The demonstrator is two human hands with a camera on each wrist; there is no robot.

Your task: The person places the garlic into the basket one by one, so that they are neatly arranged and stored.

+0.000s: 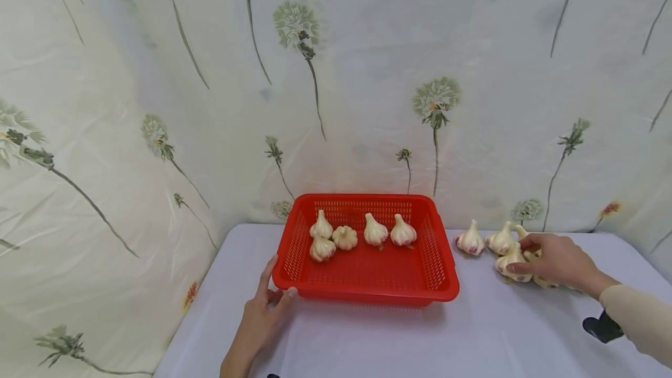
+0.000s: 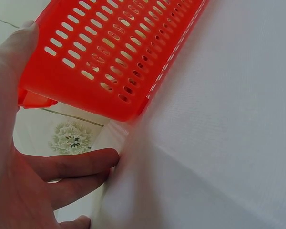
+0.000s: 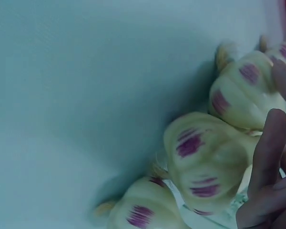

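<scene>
A red plastic basket (image 1: pixel 362 273) with slotted sides holds several white garlic bulbs (image 1: pixel 375 231), grouped toward its back and left. At its front left corner is my left hand (image 1: pixel 262 314), thumb on the rim and index finger along the left side. In the left wrist view, the other fingers (image 2: pixel 71 164) extend below the basket wall. To the right of the basket, my right hand (image 1: pixel 559 258) holds a garlic bulb (image 1: pixel 506 264) between thumb and fingers, within a cluster of purple-streaked bulbs. In the right wrist view, the thumb lies against that bulb (image 3: pixel 245 88).
One garlic bulb (image 1: pixel 471 241) sits between the basket and the cluster, and another bulb (image 1: pixel 500 240) lies just behind the held one. A white cloth (image 1: pixel 367 343) covers the table. Dandelion-patterned curtains (image 1: pixel 357 104) hang along its back and left side.
</scene>
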